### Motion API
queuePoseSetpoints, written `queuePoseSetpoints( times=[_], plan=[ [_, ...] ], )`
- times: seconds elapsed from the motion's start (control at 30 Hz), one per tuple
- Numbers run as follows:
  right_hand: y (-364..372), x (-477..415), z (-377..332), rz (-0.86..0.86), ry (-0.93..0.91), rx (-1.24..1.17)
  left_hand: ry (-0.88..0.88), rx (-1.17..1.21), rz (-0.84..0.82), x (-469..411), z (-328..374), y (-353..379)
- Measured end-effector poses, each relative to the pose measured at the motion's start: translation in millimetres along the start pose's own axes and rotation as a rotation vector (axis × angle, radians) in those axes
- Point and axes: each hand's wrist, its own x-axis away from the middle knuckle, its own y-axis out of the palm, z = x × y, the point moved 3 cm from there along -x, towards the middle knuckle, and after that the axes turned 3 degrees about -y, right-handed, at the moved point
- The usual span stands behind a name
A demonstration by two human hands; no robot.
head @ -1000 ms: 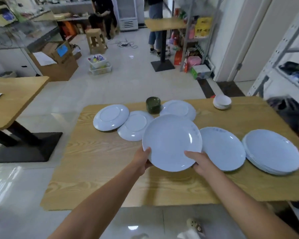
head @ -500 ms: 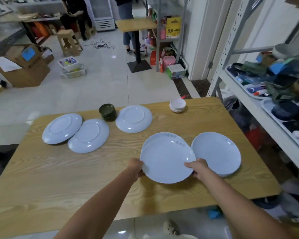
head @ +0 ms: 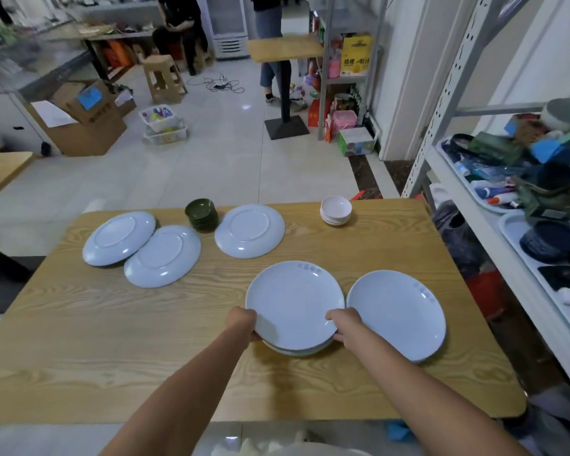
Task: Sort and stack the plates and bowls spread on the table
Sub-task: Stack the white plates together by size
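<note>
- The wooden surface [head: 79,340] is bare on the left side of the grip and toward the near edge; its right edge runs close beside a metal shelf unit [head: 448,103].
- Left hand [head: 242,324] and right hand [head: 346,324] each clasp the near rim of the held plate [head: 293,301], thumbs on top, forearms reaching in from the near edge.
- The held plate sits face up on a stack of plates [head: 297,350], whose rims show just under its near edge.
- Just right of the grip, a second face-up plate [head: 399,311] almost touches the held plate; whether the rims meet cannot be told.
- Beyond the grip lies an upturned plate [head: 249,230]; further left, two more upturned plates [head: 139,245] overlap.
- Between them stands a stack of dark green bowls [head: 201,213].
- A stack of white bowls [head: 335,210] sits at the far edge, beyond and right of the grip.
</note>
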Motion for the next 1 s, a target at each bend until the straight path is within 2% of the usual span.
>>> queuePoseSetpoints(
  times=[0.13, 0.2, 0.3, 0.43, 0.57, 0.73, 0.87, 1.0],
  plan=[
    [1, -1, -5, 0.03, -0.012, 0.283, 0.122, -0.304, 0.087, 2, 4, -7],
    [0, 6, -11, 0.065, -0.035, 0.519, 0.186, -0.486, 0.122, -2, 3, -10],
    [-3, 7, -21, 0.159, -0.166, 0.799, 0.265, -0.704, 0.146, -8, 3, -16],
    [10, 2, -35, 0.162, -0.388, 0.927, 0.367, -0.918, 0.226, -11, 5, -33],
    [30, -5, -47, 0.153, -0.569, 1.087, 0.396, -1.049, 0.3, -17, 4, -74],
    [76, -6, -68, 0.081, -0.751, 1.422, 0.481, -1.184, 0.419, -34, -3, -154],
    [139, 1, -91, -0.003, -0.869, 1.568, 0.477, -1.194, 0.519, -54, -5, -218],
    [225, 12, -108, -0.07, -0.954, 1.603, 0.467, -1.181, 0.566, -84, 3, -278]
  ],
)
